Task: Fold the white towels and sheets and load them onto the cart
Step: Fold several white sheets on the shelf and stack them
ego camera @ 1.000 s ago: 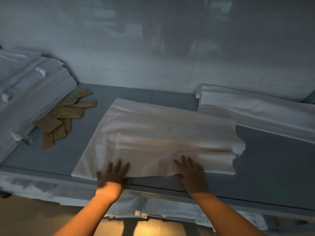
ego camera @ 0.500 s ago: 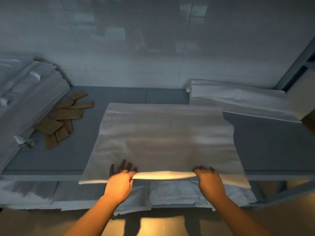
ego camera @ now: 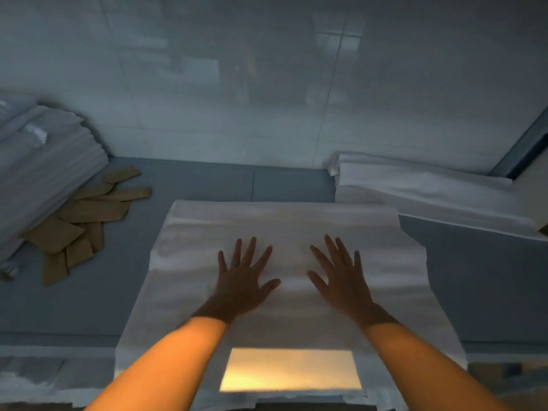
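Both hands, left hand (ego camera: 241,281) and right hand (ego camera: 341,280), lie flat, fingers spread (gripping nothing), mid-sheet (ego camera: 284,226); smoothing outward should flatten creases.

Both forearms run off the bottom edge. The left hand (ego camera: 241,278) and right hand (ego camera: 339,278) cover the middle of the sheet (ego camera: 284,221); whether the palms press it or hover cannot be told, and the fingers are slightly blurred. The sheet's near edge is unclear around a bright patch (ego camera: 290,369). Left of the sheet, a linen stack (ego camera: 44,170) is cut by the left edge. Right of the sheet, folded linen (ego camera: 430,188) runs out at the right edge.
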Demonstrator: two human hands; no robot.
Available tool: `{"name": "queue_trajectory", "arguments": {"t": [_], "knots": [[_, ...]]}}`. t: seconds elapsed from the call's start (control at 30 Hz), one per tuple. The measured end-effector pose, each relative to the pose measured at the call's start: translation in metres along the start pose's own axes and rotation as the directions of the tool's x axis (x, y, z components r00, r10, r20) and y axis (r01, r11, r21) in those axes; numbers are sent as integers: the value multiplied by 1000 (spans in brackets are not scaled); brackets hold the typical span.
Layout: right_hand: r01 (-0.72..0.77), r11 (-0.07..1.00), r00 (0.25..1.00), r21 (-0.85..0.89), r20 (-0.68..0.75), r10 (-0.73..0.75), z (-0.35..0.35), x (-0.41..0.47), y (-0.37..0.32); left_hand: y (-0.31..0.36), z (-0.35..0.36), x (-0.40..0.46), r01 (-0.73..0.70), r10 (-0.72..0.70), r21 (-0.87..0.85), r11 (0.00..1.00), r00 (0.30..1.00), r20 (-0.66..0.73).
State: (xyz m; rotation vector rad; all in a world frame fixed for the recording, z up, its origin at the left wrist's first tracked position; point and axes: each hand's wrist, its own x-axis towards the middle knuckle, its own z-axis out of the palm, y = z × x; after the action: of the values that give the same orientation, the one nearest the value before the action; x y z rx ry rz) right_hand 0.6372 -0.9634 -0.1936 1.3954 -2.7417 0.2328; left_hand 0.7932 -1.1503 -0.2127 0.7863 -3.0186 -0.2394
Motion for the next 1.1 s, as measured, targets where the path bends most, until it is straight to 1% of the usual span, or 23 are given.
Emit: {"name": "queue_trajectory", "arguments": {"t": [0.07, 0.13, 0.17, 0.27, 0.43, 0.5, 0.57, 0.6, 0.63, 0.7, 0.77, 0.83, 0.9, 0.97, 1.03, 1.1], "knots": [[-27, 993, 997, -114, 73, 36, 15, 39, 2, -2, 13, 32, 53, -53, 17, 998, 999, 7], [-68, 987, 989, -147, 121, 86, 32, 56, 7, -6, 25, 47, 99, -99, 43, 994, 995, -6], [-77, 984, 988, -159, 118, 96, 40, 57, 7, -7, 32, 48, 107, -105, 65, 992, 994, -37], [-93, 983, 995, -160, 22, 97, 56, 47, 2, -7, 41, 39, 94, -86, 75, 993, 991, -104], [-101, 992, 993, -75, -75, 95, 52, 24, -17, -3, 31, 9, 79, -69, 74, 994, 989, -130], [-92, 994, 990, -64, -116, 85, 49, 13, -23, 3, 24, -1, 55, -44, 55, 997, 981, -187], [-47, 996, 988, -82, -153, 34, 39, 17, -19, 1, 12, 8, 39, -24, 51, 998, 965, -260], [-30, 995, 992, -91, -128, 19, 31, 26, -13, -3, 6, 18, 50, -42, 27, 998, 969, -245], [-21, 995, 996, -102, -84, 12, 24, 40, -4, -9, 1, 30, 60, -55, 19, 998, 980, -192], [-22, 996, 999, -90, 41, 25, 17, 74, 18, -21, 3, 54, 24, -23, 29, 999, 998, -57], [-32, 996, 986, -77, 163, 45, 15, 112, 35, -27, 11, 71, -18, 16, 81, 997, 999, 28], [-21, 996, 960, -92, 276, 46, 16, 144, 45, -29, 22, 79, -46, 43, 120, 992, 999, 28], [-5, 996, 933, -94, 359, 39, 17, 168, 51, -30, 28, 80, -73, 72, 122, 990, 997, 10], [8, 1000, 915, -12, 405, -3, 14, 184, 54, -34, 28, 82, -82, 83, 122, 989, 997, -3], [59, 998, 898, 34, 434, -68, 6, 195, 53, -42, 17, 96, -45, 45, 128, 991, 999, 0], [94, 996, 866, -3, 493, -81, -4, 203, 55, -54, 0, 117, 15, -17, 148, 989, 1000, 16]]}}
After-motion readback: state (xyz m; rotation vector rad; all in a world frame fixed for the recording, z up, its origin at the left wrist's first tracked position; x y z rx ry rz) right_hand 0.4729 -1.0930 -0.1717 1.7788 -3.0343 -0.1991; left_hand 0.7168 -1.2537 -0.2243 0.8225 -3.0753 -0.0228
